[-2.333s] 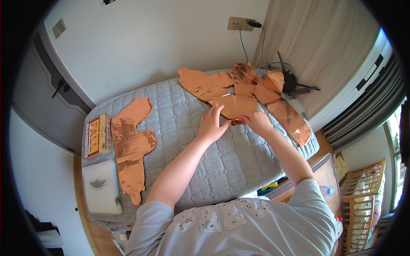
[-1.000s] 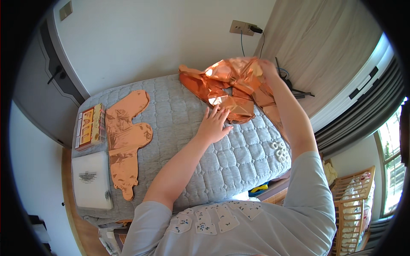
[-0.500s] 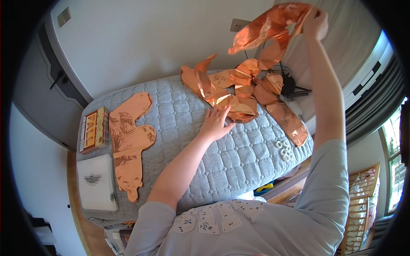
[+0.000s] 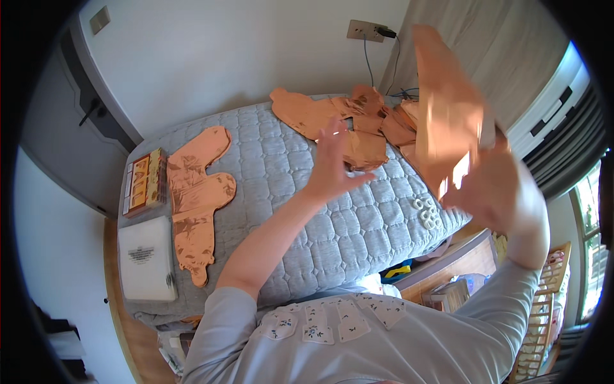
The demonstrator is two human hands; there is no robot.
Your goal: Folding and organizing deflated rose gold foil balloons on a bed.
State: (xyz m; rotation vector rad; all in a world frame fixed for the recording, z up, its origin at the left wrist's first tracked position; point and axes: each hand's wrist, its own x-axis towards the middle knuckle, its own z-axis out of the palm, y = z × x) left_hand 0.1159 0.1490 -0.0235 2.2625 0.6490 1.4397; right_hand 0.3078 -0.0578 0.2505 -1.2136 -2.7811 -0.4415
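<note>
My right hand [image 4: 492,189], smeared by motion, grips a flat, shiny copper foil balloon [image 4: 448,112] that stands up from it over the bed's right end. Raised over the middle of the bed, my left hand [image 4: 331,166] has its fingers apart and holds nothing. Just beyond it lie more deflated copper foil balloons [image 4: 300,114], folded and overlapping. The held balloon hides part of that pile. Farther left, another copper foil balloon [image 4: 192,214] is spread flat.
The grey quilted mattress [image 4: 262,173] carries a boxed set [image 4: 144,182] and a white flat package [image 4: 147,259] at the left. Small white rings [image 4: 427,214] lie near its right edge. Behind are a wall socket [image 4: 366,31] with cords and a wooden panel.
My right hand has come down and nearer with its balloon, which now stands upright. My left hand has lifted off the pile, fingers spread. The balloons on the bed lie flatter.
</note>
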